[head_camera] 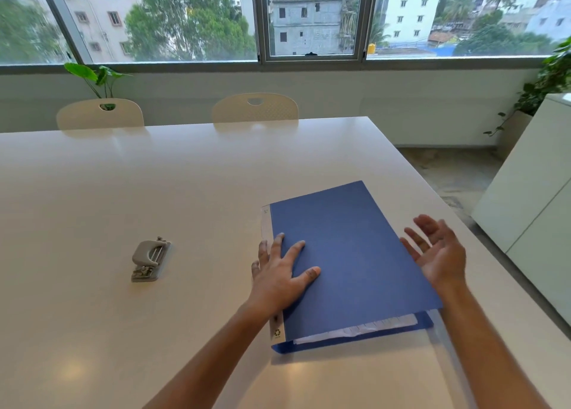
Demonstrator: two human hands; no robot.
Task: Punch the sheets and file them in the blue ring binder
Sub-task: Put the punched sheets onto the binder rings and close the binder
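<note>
Both hands are at the one blue ring binder [355, 254], which lies closed and flat near the desk's [154, 176] right edge. Its long axis runs from the near edge toward the far right corner, with the white-labelled spine on the left and sheet edges [364, 328] showing at the near end. Fingers spread, the left hand [281, 272] lies palm down on the cover by the spine. Beside the binder's right edge, the right hand [438, 251] is raised, open, palm turned inward, gripping nothing. One grey hole punch [150, 258] stands well to the left. Two chairs [255, 107] face the far edge.
</note>
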